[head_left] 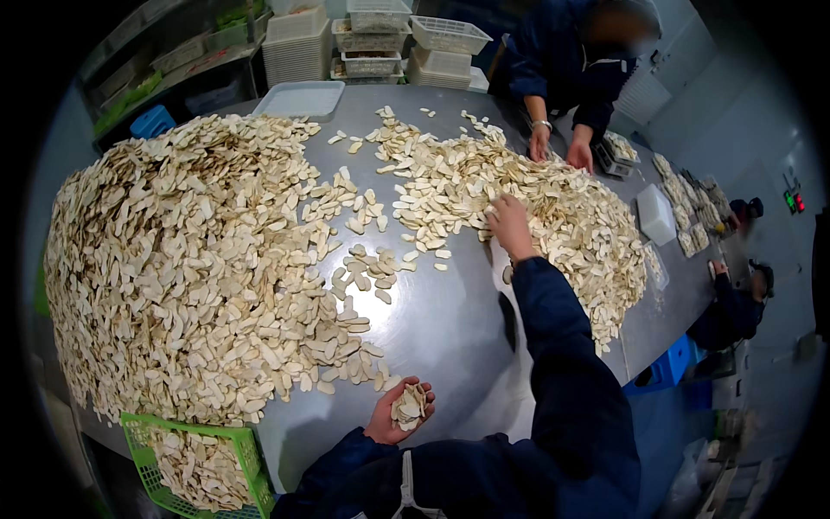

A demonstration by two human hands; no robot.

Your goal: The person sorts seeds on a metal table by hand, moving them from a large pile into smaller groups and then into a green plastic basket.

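My left hand (386, 419) is cupped around a small bunch of pale, dried-looking slices (408, 406), low over the metal table near my body. Stretched forward, my right hand (512, 228) rests at the near-left edge of a heap of similar slices (588, 233). Its fingers bend down onto the heap, and what lies under the fingertips is hidden. To my left rises a much larger mound of slices (190, 259). Between the two heaps a loose cluster of slices (365, 272) lies scattered on the tabletop (432, 320).
A green basket (246, 450) holding slices stands at the lower left. A white tray (300, 100) lies at the far edge, before stacked crates (372, 39). Across the table, a co-worker's hands (579, 154) touch the right heap. A white container (655, 214) sits further right.
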